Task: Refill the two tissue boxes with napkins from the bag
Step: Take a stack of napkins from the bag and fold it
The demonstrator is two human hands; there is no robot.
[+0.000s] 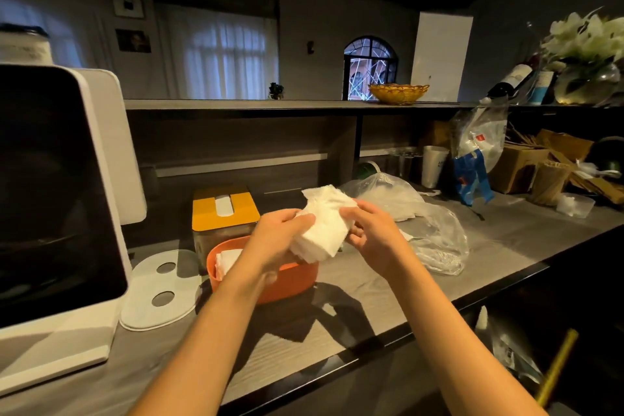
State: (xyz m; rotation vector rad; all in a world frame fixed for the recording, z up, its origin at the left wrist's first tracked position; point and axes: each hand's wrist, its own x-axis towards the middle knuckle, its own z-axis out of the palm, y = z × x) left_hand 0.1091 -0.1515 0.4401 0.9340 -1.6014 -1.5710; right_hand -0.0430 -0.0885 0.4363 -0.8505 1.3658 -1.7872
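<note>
- Both hands, left (pixel 277 240) and right (pixel 369 230), grip a napkin stack (pixel 324 224) above the counter (pixel 354 284).
- Orange tissue box (pixel 287 280) sits open beneath; clear bag (pixel 435 233) lies just right.

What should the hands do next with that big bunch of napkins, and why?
Probably lower the napkin stack into the open orange tissue box right below. Both the left hand and right hand already grip the stack above it, the box's lid is off, and it looks only partly filled.
</note>
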